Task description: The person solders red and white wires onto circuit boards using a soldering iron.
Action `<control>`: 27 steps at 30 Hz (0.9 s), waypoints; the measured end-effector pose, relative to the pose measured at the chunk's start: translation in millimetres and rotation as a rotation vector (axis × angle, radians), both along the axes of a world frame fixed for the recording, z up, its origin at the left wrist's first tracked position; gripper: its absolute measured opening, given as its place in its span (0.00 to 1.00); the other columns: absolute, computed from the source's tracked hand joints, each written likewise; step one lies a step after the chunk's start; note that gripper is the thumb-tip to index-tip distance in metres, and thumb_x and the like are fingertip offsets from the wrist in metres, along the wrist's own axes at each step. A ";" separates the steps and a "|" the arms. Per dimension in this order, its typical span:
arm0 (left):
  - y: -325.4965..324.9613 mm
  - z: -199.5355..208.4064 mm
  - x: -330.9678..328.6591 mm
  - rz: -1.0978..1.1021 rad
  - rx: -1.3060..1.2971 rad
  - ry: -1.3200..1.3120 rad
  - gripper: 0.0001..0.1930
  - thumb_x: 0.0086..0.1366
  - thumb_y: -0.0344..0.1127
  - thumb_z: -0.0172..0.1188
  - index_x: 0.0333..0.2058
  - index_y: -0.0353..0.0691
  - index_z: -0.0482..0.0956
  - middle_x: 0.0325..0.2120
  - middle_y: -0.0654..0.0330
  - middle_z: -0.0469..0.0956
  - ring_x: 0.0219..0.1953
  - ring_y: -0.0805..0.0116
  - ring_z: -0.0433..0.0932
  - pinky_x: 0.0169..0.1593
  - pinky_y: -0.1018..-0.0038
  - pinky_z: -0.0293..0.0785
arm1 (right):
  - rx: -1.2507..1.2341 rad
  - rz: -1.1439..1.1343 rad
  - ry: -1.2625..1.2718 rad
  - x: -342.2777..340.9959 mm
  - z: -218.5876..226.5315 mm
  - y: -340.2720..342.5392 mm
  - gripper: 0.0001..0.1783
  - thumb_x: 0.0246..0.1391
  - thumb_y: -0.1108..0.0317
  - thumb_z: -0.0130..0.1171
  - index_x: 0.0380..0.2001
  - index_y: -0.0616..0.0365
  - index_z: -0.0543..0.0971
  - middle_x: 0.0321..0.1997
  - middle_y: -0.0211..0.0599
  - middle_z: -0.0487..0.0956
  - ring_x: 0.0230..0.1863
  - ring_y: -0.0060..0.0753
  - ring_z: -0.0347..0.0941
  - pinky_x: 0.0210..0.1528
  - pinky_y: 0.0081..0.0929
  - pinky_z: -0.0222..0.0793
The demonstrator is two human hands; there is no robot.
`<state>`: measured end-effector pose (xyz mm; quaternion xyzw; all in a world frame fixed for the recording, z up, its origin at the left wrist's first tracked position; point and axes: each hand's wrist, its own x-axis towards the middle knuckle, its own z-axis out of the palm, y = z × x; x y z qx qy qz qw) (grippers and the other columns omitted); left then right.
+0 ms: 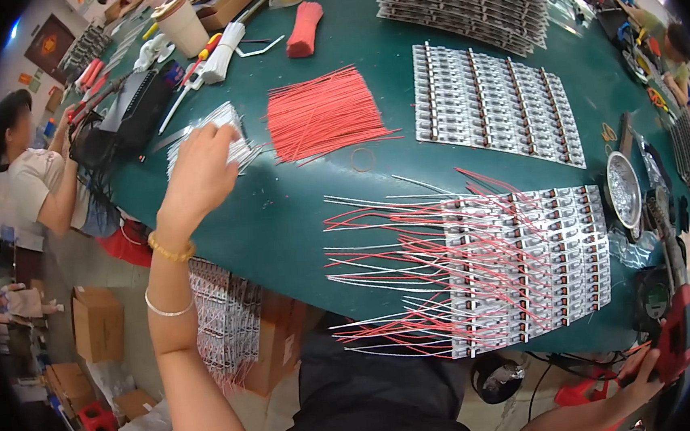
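My left hand [202,168] reaches over a loose pile of short white wires [228,121], its fingers curled down onto them; what lies between the fingertips is hidden. To the right of that pile lies a flat heap of red wires [321,114]. At the lower right my right hand [643,374] is wrapped round a red gun-shaped tool [677,335]. Between my hands, near the table's front edge, a panel of small boards [563,259] carries red and white wires [397,264], many sticking out past its left side.
Behind it lies a second board panel [494,102] without wires, with a tall panel stack [466,3] farther back. A round metal dish [623,189] stands at right. Bundled red wires [304,29], bundled white wires [224,53] and a cup [180,26] stand far left. A person [29,171] works at left.
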<state>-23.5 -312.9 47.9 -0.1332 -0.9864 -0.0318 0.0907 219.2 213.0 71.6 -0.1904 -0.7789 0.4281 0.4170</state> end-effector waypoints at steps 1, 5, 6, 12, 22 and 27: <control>-9.5 0.1 12.5 0.010 -0.054 -0.010 0.13 0.51 0.27 0.57 0.38 0.35 0.72 0.33 0.51 0.72 0.41 0.52 0.70 0.46 0.64 0.67 | -0.009 0.010 0.002 3.1 -2.6 -5.4 0.22 0.60 0.54 0.49 0.29 0.67 0.71 0.08 0.26 0.57 0.07 0.19 0.50 0.12 0.19 0.47; -27.7 -24.5 19.6 0.058 -0.240 -0.047 0.11 0.50 0.26 0.56 0.34 0.35 0.71 0.31 0.50 0.72 0.40 0.53 0.70 0.44 0.64 0.67 | -0.031 0.037 0.021 -4.3 -0.7 -32.5 0.22 0.60 0.54 0.49 0.32 0.68 0.70 0.08 0.26 0.56 0.07 0.19 0.50 0.12 0.19 0.47; -35.0 -33.8 19.2 0.077 -0.252 -0.052 0.11 0.50 0.26 0.56 0.34 0.35 0.71 0.31 0.50 0.72 0.40 0.53 0.70 0.44 0.64 0.67 | -0.047 0.060 0.023 -19.3 -1.1 -59.8 0.22 0.60 0.54 0.49 0.33 0.68 0.70 0.08 0.26 0.56 0.07 0.19 0.50 0.12 0.19 0.47; -55.3 -42.1 2.9 -0.020 0.099 -0.006 0.07 0.54 0.25 0.53 0.33 0.33 0.71 0.28 0.49 0.72 0.33 0.52 0.72 0.39 0.64 0.69 | -0.061 0.089 0.070 -39.7 8.3 -107.7 0.23 0.60 0.53 0.49 0.37 0.69 0.69 0.08 0.25 0.56 0.07 0.19 0.49 0.12 0.19 0.47; -65.8 -19.8 11.9 0.214 0.623 0.273 0.10 0.66 0.31 0.44 0.37 0.33 0.73 0.28 0.57 0.71 0.29 0.68 0.70 0.33 0.75 0.65 | -0.119 0.127 0.117 -5.3 -20.0 -72.2 0.26 0.60 0.53 0.48 0.45 0.71 0.67 0.08 0.25 0.56 0.07 0.19 0.49 0.12 0.18 0.48; -44.1 7.1 27.0 0.109 1.377 0.322 0.12 0.70 0.36 0.42 0.41 0.35 0.71 0.24 0.69 0.63 0.25 0.83 0.61 0.29 0.83 0.60 | -0.151 0.145 0.125 7.7 -39.0 -57.4 0.28 0.60 0.53 0.48 0.48 0.71 0.66 0.09 0.25 0.56 0.07 0.19 0.49 0.12 0.18 0.49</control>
